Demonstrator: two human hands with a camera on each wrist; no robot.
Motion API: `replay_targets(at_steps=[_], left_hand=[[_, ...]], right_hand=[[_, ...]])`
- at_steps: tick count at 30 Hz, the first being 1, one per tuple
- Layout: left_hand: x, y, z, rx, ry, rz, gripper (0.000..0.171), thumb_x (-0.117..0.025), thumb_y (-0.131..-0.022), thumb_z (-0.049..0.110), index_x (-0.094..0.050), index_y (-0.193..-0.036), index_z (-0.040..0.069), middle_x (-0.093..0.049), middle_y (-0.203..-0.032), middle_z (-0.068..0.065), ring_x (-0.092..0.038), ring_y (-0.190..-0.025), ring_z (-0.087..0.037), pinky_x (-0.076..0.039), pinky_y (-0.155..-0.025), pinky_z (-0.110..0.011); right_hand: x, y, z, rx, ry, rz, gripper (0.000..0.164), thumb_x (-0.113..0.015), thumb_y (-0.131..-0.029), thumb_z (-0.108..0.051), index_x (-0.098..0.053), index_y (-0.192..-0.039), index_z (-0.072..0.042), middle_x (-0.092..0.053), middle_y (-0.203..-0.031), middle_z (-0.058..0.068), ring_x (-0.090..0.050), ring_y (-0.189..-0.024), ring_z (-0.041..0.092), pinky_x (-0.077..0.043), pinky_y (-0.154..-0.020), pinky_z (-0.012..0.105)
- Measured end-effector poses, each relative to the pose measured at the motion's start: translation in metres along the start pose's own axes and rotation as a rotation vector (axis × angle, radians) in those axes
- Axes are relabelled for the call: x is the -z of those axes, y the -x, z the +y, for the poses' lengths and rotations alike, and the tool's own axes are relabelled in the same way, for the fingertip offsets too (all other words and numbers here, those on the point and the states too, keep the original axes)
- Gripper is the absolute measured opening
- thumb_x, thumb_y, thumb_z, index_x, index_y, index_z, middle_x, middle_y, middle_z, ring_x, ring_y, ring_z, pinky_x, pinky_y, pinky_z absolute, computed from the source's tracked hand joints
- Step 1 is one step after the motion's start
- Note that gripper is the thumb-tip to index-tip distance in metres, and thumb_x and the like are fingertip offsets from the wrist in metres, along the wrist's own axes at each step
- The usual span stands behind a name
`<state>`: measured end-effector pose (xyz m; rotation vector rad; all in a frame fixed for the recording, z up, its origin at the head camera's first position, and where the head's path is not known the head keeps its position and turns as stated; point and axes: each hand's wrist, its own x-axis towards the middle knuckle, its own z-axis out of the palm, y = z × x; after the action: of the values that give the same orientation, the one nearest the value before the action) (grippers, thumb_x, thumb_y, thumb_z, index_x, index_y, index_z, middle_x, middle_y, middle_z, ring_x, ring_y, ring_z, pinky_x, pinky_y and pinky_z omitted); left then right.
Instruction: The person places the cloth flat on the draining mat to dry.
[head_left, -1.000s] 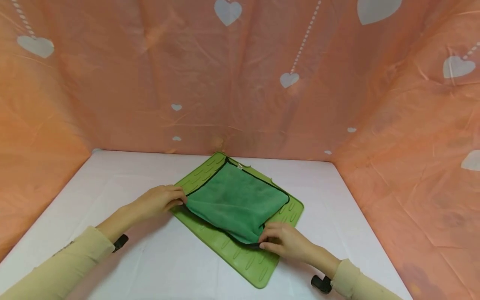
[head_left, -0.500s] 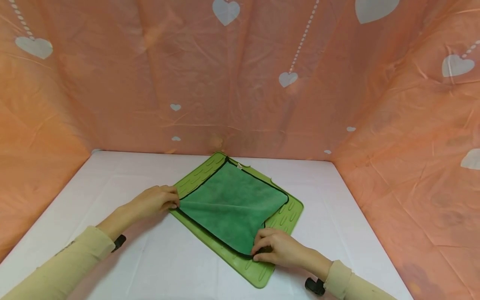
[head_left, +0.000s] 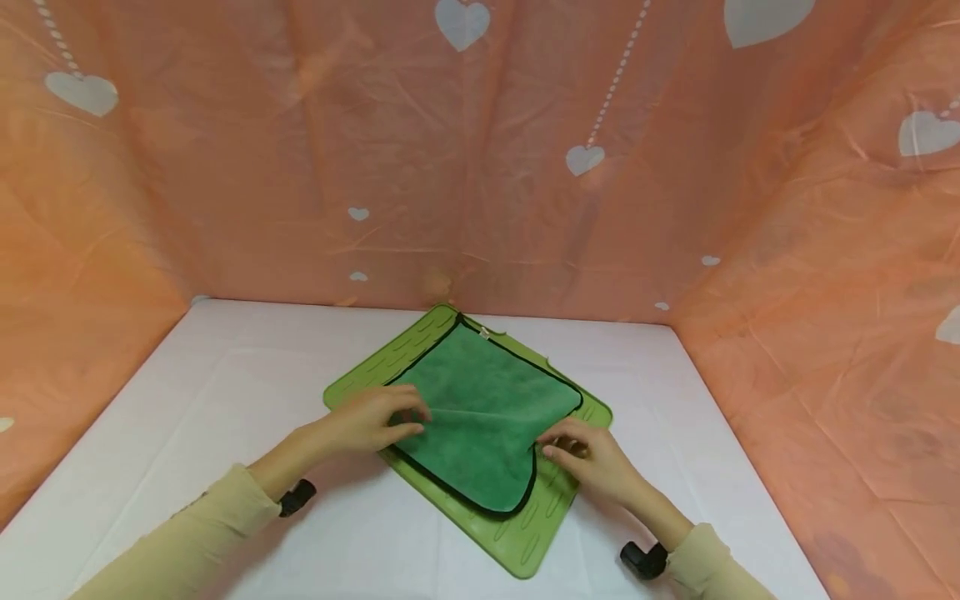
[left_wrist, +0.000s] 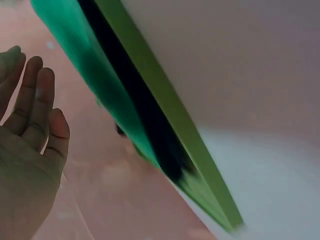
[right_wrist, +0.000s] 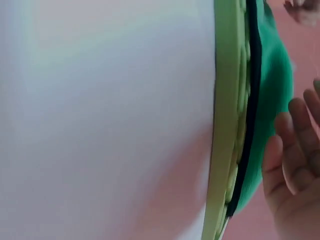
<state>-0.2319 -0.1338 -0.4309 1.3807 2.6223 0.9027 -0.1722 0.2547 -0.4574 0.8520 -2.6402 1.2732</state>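
A green cloth [head_left: 480,450] with black edging lies spread over a lime-green ribbed mat [head_left: 517,550]; a crease runs across its middle and its right edge is tucked inward. My left hand [head_left: 375,419] hovers over the cloth's left part, thumb and fingers apart and holding nothing, hiding the left corner. My right hand [head_left: 588,458] is at the tucked right edge, fingertips right at the black border. In the right wrist view the fingers [right_wrist: 295,117] look loosely extended alongside the cloth [right_wrist: 272,95]. In the left wrist view, the fingers [left_wrist: 42,92] are relaxed, apart from the cloth [left_wrist: 95,75].
The mat rests at an angle on a white table [head_left: 247,375]. Orange curtains [head_left: 465,167] with pale hearts enclose the back and both sides. A small white tag [head_left: 484,333] is on the cloth's far edge. Black wrist cameras [head_left: 643,560] are worn at the sleeves.
My left hand has let go of the cloth's left corner and moved right over the cloth. My right hand has left the front corner and moved up along the right edge. The cloth's front is flatter.
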Motion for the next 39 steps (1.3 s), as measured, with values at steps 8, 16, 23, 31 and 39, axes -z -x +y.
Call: replay_targets(at_steps=[8, 16, 23, 31, 39], left_hand=[[-0.033, -0.034, 0.037, -0.076, 0.068, -0.020, 0.016, -0.071, -0.101, 0.016, -0.073, -0.117, 0.015, -0.067, -0.114, 0.007, -0.065, -0.102, -0.010, -0.057, -0.086, -0.033], [-0.066, -0.059, 0.063, -0.187, 0.004, -0.104, 0.014, -0.072, -0.100, 0.024, -0.073, -0.114, 0.018, -0.066, -0.106, 0.009, -0.062, -0.092, 0.000, -0.050, -0.082, -0.016], [-0.080, -0.069, 0.078, -0.221, -0.128, -0.258, 0.022, -0.072, -0.099, 0.040, -0.073, -0.113, 0.024, -0.063, -0.102, 0.013, -0.057, -0.090, 0.005, -0.046, -0.081, -0.014], [-0.087, -0.070, 0.082, -0.240, -0.188, -0.346, 0.019, -0.078, -0.095, 0.039, -0.073, -0.110, 0.028, -0.061, -0.097, 0.017, -0.052, -0.085, 0.007, -0.039, -0.073, -0.012], [-0.087, -0.068, 0.081, -0.225, -0.093, -0.344, 0.013, -0.073, -0.099, 0.019, -0.075, -0.112, 0.024, -0.066, -0.101, 0.015, -0.054, -0.086, 0.007, -0.042, -0.076, -0.010]], right_hand=[[0.030, -0.013, 0.019, -0.248, 0.126, 0.201, 0.016, -0.071, -0.098, -0.006, -0.076, -0.113, -0.006, -0.073, -0.106, 0.007, -0.068, -0.091, 0.020, -0.057, -0.076, 0.031], [0.048, -0.031, 0.042, -0.404, 0.189, 0.209, 0.021, -0.067, -0.100, -0.011, -0.073, -0.117, -0.001, -0.074, -0.111, 0.018, -0.072, -0.096, 0.032, -0.055, -0.072, 0.030], [0.049, -0.037, 0.053, -0.431, 0.227, 0.142, 0.023, -0.068, -0.100, -0.013, -0.072, -0.118, 0.001, -0.076, -0.103, 0.016, -0.074, -0.094, 0.033, -0.057, -0.073, 0.036], [0.043, -0.044, 0.058, -0.407, 0.232, 0.086, 0.023, -0.072, -0.098, -0.012, -0.071, -0.117, 0.001, -0.075, -0.094, 0.008, -0.072, -0.086, 0.027, -0.053, -0.067, 0.034], [0.042, -0.048, 0.061, -0.403, 0.237, 0.104, 0.020, -0.071, -0.096, -0.006, -0.072, -0.114, 0.002, -0.073, -0.089, 0.006, -0.070, -0.080, 0.021, -0.051, -0.065, 0.032]])
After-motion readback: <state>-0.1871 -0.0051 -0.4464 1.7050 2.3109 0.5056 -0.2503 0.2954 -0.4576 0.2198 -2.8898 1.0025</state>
